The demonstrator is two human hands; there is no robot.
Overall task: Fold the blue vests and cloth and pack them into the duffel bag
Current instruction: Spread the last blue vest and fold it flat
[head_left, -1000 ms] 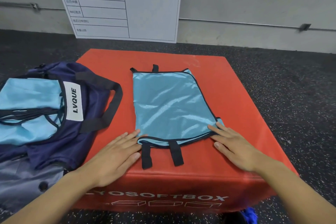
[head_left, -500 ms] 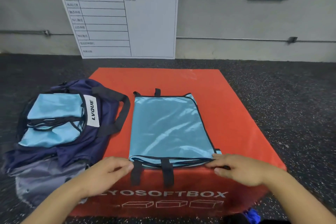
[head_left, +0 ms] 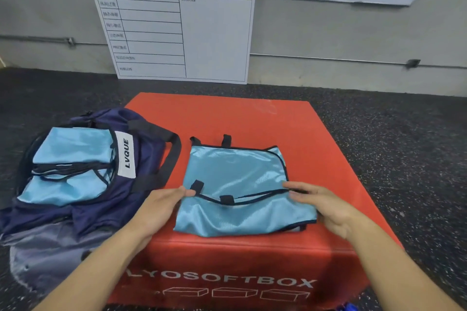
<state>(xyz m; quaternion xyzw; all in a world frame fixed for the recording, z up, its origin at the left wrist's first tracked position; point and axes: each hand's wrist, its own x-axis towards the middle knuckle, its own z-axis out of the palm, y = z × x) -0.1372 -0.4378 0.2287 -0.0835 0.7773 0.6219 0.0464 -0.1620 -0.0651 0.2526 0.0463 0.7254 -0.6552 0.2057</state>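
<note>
Both forearms reach forward. The left hand (head_left: 158, 206) pinches between thumb and fingers; the right hand (head_left: 326, 203) is curled, fingers pointing inward, thumb underneath.

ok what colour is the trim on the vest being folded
Black, edging the light blue vest and its strap tabs; head view.

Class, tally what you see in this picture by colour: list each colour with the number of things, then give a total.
Light blue: 2, the vest on the box and the folded cloth in the bag
Navy: 1, the duffel bag
Red: 1, the soft box
White: 1, the schedule board
Total: 5
</note>
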